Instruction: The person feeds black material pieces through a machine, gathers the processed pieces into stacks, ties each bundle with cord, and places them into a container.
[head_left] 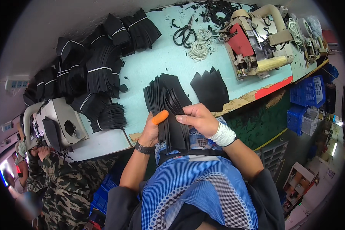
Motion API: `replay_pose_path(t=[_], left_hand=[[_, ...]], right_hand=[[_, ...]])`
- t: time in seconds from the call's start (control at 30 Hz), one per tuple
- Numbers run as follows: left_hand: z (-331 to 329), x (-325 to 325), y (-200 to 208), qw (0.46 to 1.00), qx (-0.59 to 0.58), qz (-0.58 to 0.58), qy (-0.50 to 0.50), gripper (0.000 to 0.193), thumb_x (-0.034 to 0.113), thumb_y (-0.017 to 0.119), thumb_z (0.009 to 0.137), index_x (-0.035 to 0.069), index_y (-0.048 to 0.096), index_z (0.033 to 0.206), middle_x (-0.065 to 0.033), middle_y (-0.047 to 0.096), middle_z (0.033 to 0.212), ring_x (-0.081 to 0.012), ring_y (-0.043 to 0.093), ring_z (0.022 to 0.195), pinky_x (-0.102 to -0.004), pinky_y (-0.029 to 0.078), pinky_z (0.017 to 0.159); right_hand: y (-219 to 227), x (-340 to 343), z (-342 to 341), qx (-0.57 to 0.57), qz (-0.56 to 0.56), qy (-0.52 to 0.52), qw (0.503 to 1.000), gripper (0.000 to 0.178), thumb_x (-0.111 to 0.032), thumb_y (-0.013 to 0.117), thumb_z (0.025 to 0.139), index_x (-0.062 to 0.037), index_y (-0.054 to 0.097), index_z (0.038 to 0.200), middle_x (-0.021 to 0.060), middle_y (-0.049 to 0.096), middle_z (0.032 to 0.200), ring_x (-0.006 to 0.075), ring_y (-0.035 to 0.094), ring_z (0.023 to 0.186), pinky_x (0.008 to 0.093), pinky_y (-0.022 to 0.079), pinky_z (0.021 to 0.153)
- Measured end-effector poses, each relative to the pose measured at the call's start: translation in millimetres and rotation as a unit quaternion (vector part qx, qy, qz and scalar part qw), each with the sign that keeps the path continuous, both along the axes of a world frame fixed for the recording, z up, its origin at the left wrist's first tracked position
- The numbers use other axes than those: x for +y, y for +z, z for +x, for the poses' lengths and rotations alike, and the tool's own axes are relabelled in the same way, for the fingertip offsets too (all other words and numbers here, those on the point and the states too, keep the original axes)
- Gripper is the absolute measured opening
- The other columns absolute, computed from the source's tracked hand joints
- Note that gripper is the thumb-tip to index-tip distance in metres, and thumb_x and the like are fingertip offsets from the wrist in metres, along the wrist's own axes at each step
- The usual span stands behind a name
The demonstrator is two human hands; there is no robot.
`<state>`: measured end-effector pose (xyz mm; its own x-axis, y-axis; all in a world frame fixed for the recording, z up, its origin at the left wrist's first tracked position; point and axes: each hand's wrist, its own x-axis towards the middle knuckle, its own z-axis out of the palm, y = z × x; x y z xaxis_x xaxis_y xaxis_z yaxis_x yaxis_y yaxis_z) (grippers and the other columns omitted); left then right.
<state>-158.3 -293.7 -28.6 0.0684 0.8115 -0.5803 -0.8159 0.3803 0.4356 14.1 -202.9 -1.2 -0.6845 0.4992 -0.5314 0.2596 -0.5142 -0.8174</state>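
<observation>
A fanned stack of black cut leather-like pieces (174,111) is held upright in front of my apron, at the table's near edge. My left hand (152,127), with an orange finger cot on the thumb and a dark watch at the wrist, closes round its left side. On its right side my right hand (199,119) pinches the pieces between thumb and fingers; white wrap covers that wrist. Another fanned pile of black pieces (172,85) lies on the table just beyond, partly hidden by the held stack. To its right rests a smaller flat pile (209,90).
Tied black bundles (103,69) crowd the table's left side. Black scissors (185,32) and white cord coils (199,48) lie at the back. Sewing-type machines (257,46) (59,122) flank me. A co-worker in camouflage sleeves (65,180) works at left; blue crates (308,92) stand at right.
</observation>
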Motion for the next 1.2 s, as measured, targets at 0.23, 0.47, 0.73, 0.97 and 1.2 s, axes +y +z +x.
replay_pose_path(t=[0.23,0.47,0.73,0.97,1.2], left_hand=[[4,14,-3,0.987,0.155,-0.004,-0.045,0.038,0.011,0.064,0.088,-0.003,0.054,0.122,-0.0121,0.066,0.103,-0.0204,0.067,0.092,-0.0330,0.058,0.079],[-9,13,-5,0.998,-0.068,0.015,0.005,0.046,0.015,0.053,0.093,-0.006,0.043,0.134,-0.0213,0.062,0.117,-0.0315,0.065,0.105,-0.0449,0.055,0.091],[17,16,12,0.974,-0.212,0.063,-0.041,0.053,0.011,0.064,0.089,-0.005,0.042,0.134,-0.0236,0.061,0.116,-0.0321,0.066,0.102,-0.0429,0.056,0.091],[-6,-27,-8,0.997,-0.034,0.059,-0.047,0.055,0.035,0.051,0.096,-0.003,0.041,0.134,-0.0201,0.060,0.115,-0.0340,0.061,0.111,-0.0494,0.049,0.098],[-50,-37,-40,0.982,0.095,-0.108,0.125,0.030,0.021,0.049,0.100,0.000,0.052,0.121,-0.0150,0.064,0.105,-0.0284,0.066,0.098,-0.0424,0.057,0.085]], right_hand=[[6,-14,-11,-0.139,0.370,-0.010,0.919,0.023,-0.006,0.059,0.080,0.0074,0.060,0.099,0.0284,0.061,0.084,0.0371,0.064,0.076,0.0416,0.050,0.067],[-67,52,43,-0.399,0.555,-0.046,0.728,0.033,-0.011,0.067,0.078,0.0045,0.065,0.107,0.0193,0.067,0.097,0.0276,0.067,0.091,0.0351,0.052,0.078],[-3,82,-73,-0.038,0.194,0.123,0.973,0.048,-0.038,0.063,0.090,0.0043,0.066,0.113,0.0168,0.068,0.100,0.0180,0.064,0.100,0.0303,0.049,0.083],[-28,63,-48,-0.314,0.404,0.065,0.857,0.046,-0.039,0.063,0.086,0.0055,0.068,0.093,0.0214,0.069,0.092,0.0324,0.067,0.086,0.0390,0.052,0.077],[-50,8,-73,-0.419,0.484,0.234,0.732,0.101,-0.060,0.069,0.075,0.0189,0.039,0.130,0.0289,0.053,0.106,0.0386,0.058,0.098,0.0378,0.055,0.076]])
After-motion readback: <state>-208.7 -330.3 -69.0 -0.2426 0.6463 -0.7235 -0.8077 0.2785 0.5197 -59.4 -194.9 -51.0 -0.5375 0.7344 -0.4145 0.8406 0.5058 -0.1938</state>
